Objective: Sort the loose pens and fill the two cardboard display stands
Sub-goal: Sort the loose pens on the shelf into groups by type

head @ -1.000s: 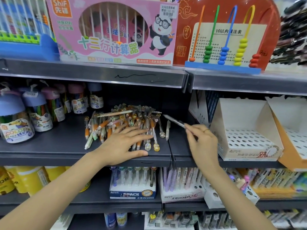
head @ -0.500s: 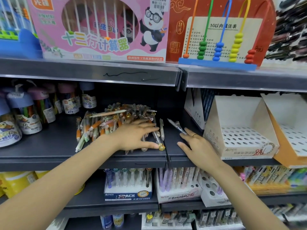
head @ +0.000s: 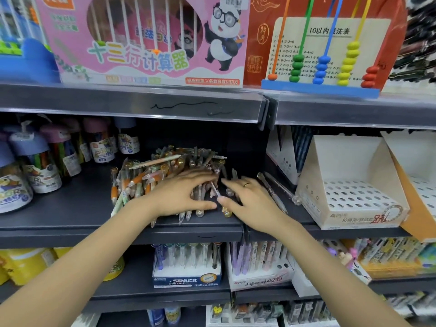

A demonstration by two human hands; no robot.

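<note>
A heap of loose pens [head: 151, 175] lies on the dark middle shelf [head: 70, 213]. My left hand [head: 184, 194] lies flat on the heap's right part, fingers spread over several pens. My right hand [head: 250, 199] rests beside it with straight fingers touching pens at the heap's right edge. Two pens [head: 276, 190] lie apart on the shelf, just right of that hand. A white cardboard display stand [head: 349, 199] with a perforated top and no pens in it stands to the right. A second stand [head: 420, 175], white with an orange side, is partly cut off at the frame edge.
Tubs of coloured pens [head: 42, 166] stand at the left of the same shelf. A white box [head: 285, 156] sits behind the first stand. Abacus toys [head: 323, 48] fill the shelf above. Filled pen displays [head: 188, 265] line the shelf below.
My right hand put down the grey pen it held and moved left to the heap. My left hand slid right across the pens. The camera came closer.
</note>
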